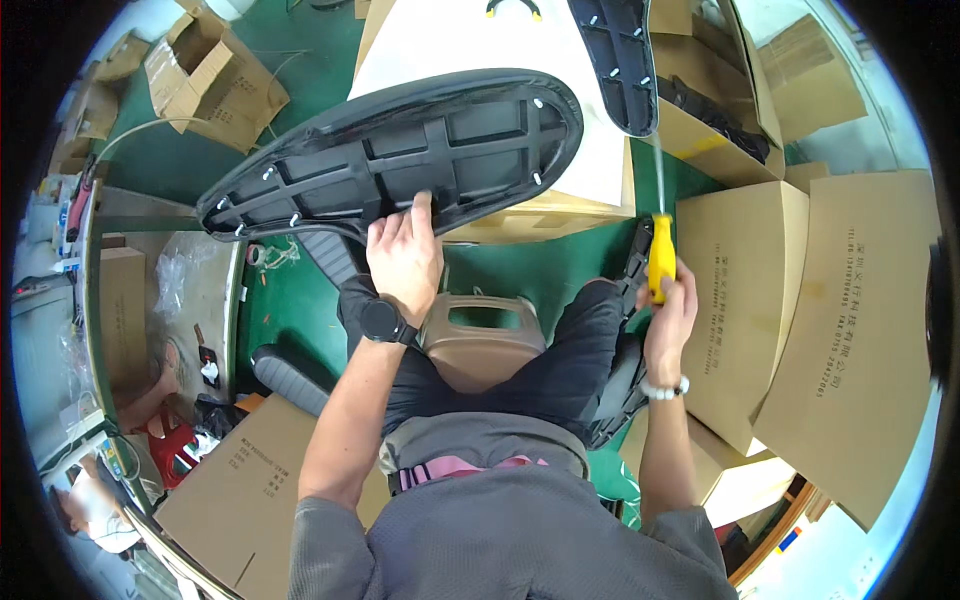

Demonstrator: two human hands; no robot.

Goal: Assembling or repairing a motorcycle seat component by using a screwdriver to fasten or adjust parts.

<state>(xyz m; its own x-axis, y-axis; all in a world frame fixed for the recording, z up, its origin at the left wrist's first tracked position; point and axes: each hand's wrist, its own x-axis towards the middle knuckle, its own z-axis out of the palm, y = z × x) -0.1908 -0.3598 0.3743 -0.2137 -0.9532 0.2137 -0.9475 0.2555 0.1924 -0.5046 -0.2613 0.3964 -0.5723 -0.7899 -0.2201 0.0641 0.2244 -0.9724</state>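
Observation:
A long black saddle (470, 150), likely a bike or scooter seat, is tilted up with its ribbed underside facing me. Several pale bolts stick out near its two ends. My left hand (408, 255), with a dark watch at the wrist, grips its near edge, the fingers partly hidden. In my right hand (672, 325) is a yellow-handled screwdriver (661, 255), its thin shaft pointing away from me. Beyond the shaft lies a second black saddle (625, 70), also underside up, on the white-topped box (450, 40). Black-and-yellow pliers (515, 8) rest at the far edge of view.
A brown plastic stool (485, 360) stands between my legs. Large cardboard boxes (740, 300) crowd the right, and an open carton (210, 75) sits far left. Another saddle (290, 375) lies on the green floor. A person (95, 510) is at the lower left, past a bench.

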